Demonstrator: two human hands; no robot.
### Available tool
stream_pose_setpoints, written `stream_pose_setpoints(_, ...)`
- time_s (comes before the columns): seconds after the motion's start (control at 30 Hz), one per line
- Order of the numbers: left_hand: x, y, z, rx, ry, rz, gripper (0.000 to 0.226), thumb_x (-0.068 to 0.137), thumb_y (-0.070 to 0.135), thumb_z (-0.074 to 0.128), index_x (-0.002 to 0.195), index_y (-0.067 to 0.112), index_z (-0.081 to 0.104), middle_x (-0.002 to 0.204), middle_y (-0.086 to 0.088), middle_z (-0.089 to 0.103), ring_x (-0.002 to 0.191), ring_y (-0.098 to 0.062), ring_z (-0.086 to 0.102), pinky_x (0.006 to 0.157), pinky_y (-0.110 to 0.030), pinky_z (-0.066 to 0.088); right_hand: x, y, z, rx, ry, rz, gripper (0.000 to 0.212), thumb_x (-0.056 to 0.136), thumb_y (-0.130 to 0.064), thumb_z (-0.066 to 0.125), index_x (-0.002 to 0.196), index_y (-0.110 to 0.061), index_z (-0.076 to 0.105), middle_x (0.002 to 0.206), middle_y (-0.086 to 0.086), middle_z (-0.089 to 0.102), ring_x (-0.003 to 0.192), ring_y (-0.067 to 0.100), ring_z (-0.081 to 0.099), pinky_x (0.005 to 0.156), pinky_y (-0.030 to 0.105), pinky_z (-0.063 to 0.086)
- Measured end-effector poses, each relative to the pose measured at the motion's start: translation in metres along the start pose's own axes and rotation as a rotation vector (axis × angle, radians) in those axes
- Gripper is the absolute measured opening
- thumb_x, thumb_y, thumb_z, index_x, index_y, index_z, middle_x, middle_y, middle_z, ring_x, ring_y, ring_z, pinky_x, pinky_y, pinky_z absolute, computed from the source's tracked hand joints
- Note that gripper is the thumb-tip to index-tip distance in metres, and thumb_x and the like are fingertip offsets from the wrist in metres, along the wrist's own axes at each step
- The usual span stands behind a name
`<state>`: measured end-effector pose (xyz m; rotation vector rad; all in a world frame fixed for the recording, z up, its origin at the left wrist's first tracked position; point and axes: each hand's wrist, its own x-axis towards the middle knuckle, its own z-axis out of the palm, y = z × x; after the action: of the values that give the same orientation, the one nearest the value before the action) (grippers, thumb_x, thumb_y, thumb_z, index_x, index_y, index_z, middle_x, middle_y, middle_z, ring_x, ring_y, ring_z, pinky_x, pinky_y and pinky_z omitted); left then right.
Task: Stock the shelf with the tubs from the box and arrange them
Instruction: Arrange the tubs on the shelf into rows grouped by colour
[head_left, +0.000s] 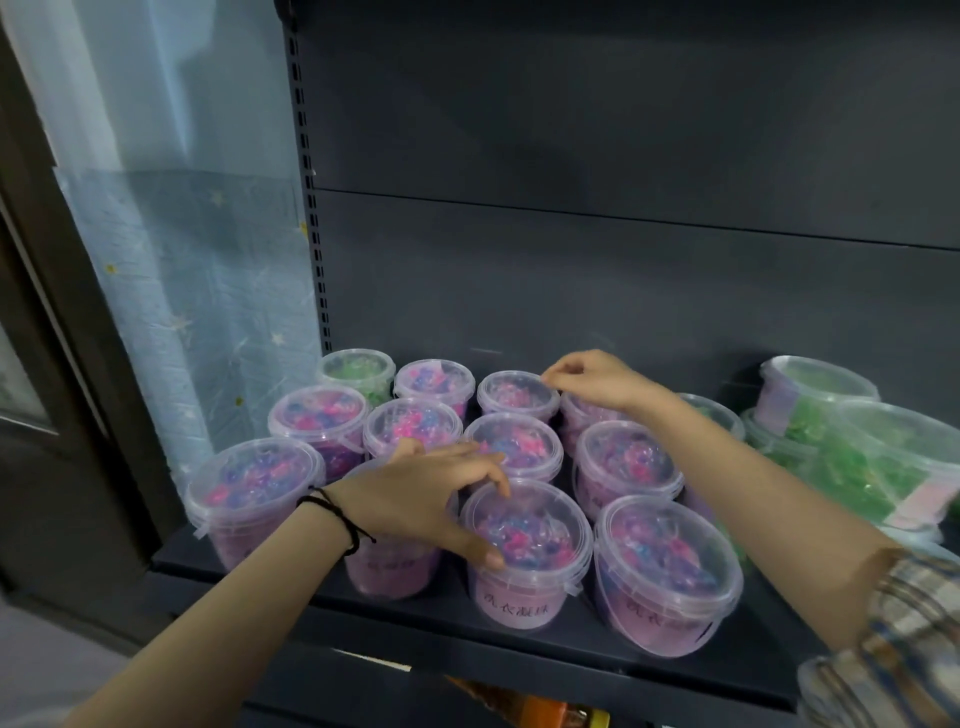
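Observation:
Several clear tubs of pink and purple beads stand in rows on the dark shelf (291, 582). My left hand (431, 493) reaches over a front tub that it partly hides. Its thumb and fingers span the lid rim of the front middle purple tub (524, 566). My right hand (592, 379) is farther back, fingers pinched together at the rim of a back-row purple tub (517, 397). A green-bead tub (358, 369) stands in the back left corner. No box is in view.
More green-bead tubs (852, 441) are stacked and tilted at the shelf's right end. The dark back panel (571, 260) rises behind the rows. A pale starred curtain (208, 291) hangs to the left. A lower shelf shows orange items (519, 709).

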<state>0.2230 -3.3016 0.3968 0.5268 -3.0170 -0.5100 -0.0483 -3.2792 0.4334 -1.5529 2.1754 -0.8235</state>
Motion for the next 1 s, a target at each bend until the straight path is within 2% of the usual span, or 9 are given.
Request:
stream_pose_setpoints(0.13, 0.000, -0.003, 0.003, 0.054, 0.033, 0.030, 0.062, 0.064, 0.077, 0.062, 0.116, 0.049, 0.042, 0.133, 0.031, 0.035, 0.129, 0.007, 0.027, 0.093, -0.033, 0.016, 0.012, 0.012, -0.005, 0.019, 0.081, 0.040, 0.013, 0.088, -0.027, 0.062, 0.094, -0.020, 0.070, 0.109, 0.000, 0.069, 0.106, 0.015, 0.060, 0.091, 0.024, 0.042)
stream_pose_setpoints(0.23, 0.002, -0.005, 0.004, 0.093, 0.027, 0.026, 0.064, 0.063, 0.079, 0.060, 0.117, 0.052, 0.039, 0.133, 0.032, 0.029, 0.126, 0.007, 0.028, 0.095, -0.030, 0.016, 0.009, 0.012, 0.000, -0.016, -0.063, -0.070, 0.004, 0.085, -0.028, 0.068, 0.089, -0.028, 0.070, 0.102, -0.007, 0.071, 0.103, 0.011, 0.062, 0.101, 0.034, 0.046)
stream_pose_setpoints(0.33, 0.004, -0.005, 0.003, 0.071, 0.042, 0.030, 0.065, 0.063, 0.078, 0.061, 0.119, 0.051, 0.040, 0.133, 0.032, 0.030, 0.125, 0.007, 0.028, 0.096, -0.031, 0.016, -0.008, 0.000, 0.011, -0.061, -0.255, -0.184, 0.026, 0.082, -0.041, 0.072, 0.106, -0.031, 0.069, 0.113, -0.013, 0.064, 0.114, 0.007, 0.057, 0.101, 0.029, 0.044)
stream_pose_setpoints(0.47, 0.000, -0.013, -0.003, -0.070, 0.042, 0.042, 0.064, 0.065, 0.078, 0.056, 0.121, 0.048, 0.047, 0.138, 0.028, 0.036, 0.131, 0.008, 0.025, 0.104, -0.032, 0.015, -0.029, -0.023, 0.025, -0.244, -0.530, -0.288, 0.063, 0.075, -0.061, 0.068, 0.133, -0.045, 0.049, 0.147, -0.018, 0.036, 0.138, 0.002, 0.028, 0.115, 0.028, 0.023)
stream_pose_setpoints(0.63, -0.026, -0.058, -0.021, -0.051, 0.350, -0.032, 0.080, 0.063, 0.090, 0.037, 0.107, 0.030, 0.066, 0.119, 0.018, 0.059, 0.117, -0.002, 0.050, 0.105, -0.029, 0.036, -0.042, -0.037, 0.034, -0.462, -0.670, -0.224, 0.094, 0.076, -0.055, 0.072, 0.150, -0.041, 0.016, 0.158, -0.019, -0.003, 0.146, 0.007, 0.000, 0.119, 0.033, 0.011)
stream_pose_setpoints(0.73, -0.048, -0.092, -0.036, -0.002, 0.457, -0.204, 0.077, 0.057, 0.079, 0.039, 0.107, 0.027, 0.067, 0.117, 0.013, 0.061, 0.117, -0.011, 0.052, 0.105, -0.038, 0.037, -0.043, -0.040, 0.036, -0.513, -0.618, -0.232, 0.095, 0.070, -0.058, 0.075, 0.146, -0.046, 0.019, 0.156, -0.019, 0.005, 0.145, 0.010, 0.005, 0.119, 0.036, 0.014)
stream_pose_setpoints(0.87, -0.074, -0.149, -0.052, 0.044, 0.304, -0.437, 0.093, 0.050, 0.081, 0.034, 0.129, 0.036, 0.050, 0.142, 0.011, 0.044, 0.134, -0.013, 0.035, 0.112, -0.043, 0.027, -0.037, -0.057, 0.036, -0.423, -0.582, -0.180, 0.070, 0.078, -0.059, 0.068, 0.139, -0.043, 0.038, 0.151, -0.015, 0.025, 0.141, 0.007, 0.020, 0.117, 0.032, 0.020)
stream_pose_setpoints(0.93, -0.079, -0.167, -0.055, 0.062, 0.191, -0.432, 0.101, 0.049, 0.086, 0.034, 0.137, 0.039, 0.041, 0.151, 0.009, 0.031, 0.140, -0.013, 0.025, 0.115, -0.045, 0.020, -0.030, -0.072, 0.042, -0.258, -0.481, -0.182, 0.050, 0.086, -0.051, 0.062, 0.132, -0.035, 0.052, 0.140, -0.014, 0.042, 0.132, 0.003, 0.035, 0.112, 0.025, 0.027)
stream_pose_setpoints(1.0, -0.080, -0.174, -0.054, 0.012, 0.139, -0.361, 0.113, 0.043, 0.095, 0.032, 0.139, 0.036, 0.041, 0.146, 0.014, 0.032, 0.136, -0.006, 0.025, 0.115, -0.031, 0.017, -0.017, -0.087, 0.057, -0.148, -0.372, -0.190, 0.043, 0.088, -0.048, 0.060, 0.126, -0.027, 0.059, 0.129, -0.012, 0.054, 0.121, 0.006, 0.049, 0.108, 0.027, 0.036)
